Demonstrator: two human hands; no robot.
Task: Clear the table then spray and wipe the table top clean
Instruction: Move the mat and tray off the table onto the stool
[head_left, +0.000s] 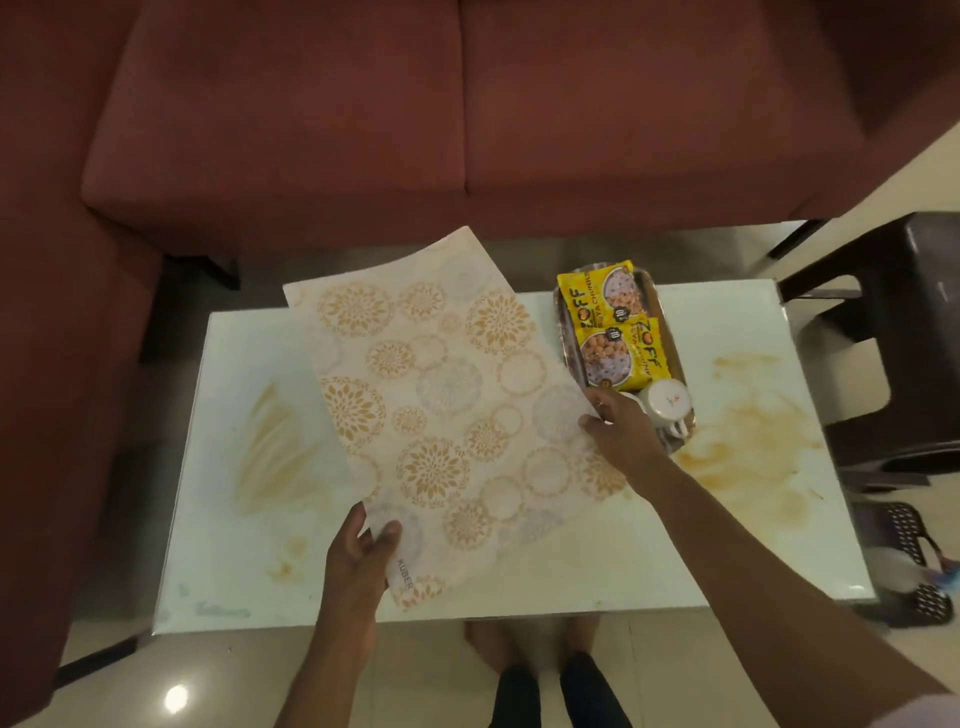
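Both hands, left hand (358, 553) and right hand (618, 434), grip patterned mat (441, 395), seemingly lifted.

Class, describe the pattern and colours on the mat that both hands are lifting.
Head view: the mat is cream, printed with orange and pale grey round floral medallions.

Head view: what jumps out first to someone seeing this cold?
The patterned placemat dominates mid-table, lifted at a tilt, with the left hand gripping its near corner and the right hand its right edge. Right of it, a tray carries two yellow snack packets and a tipped white cup. Orange-brown stains smear the white table top on both sides.
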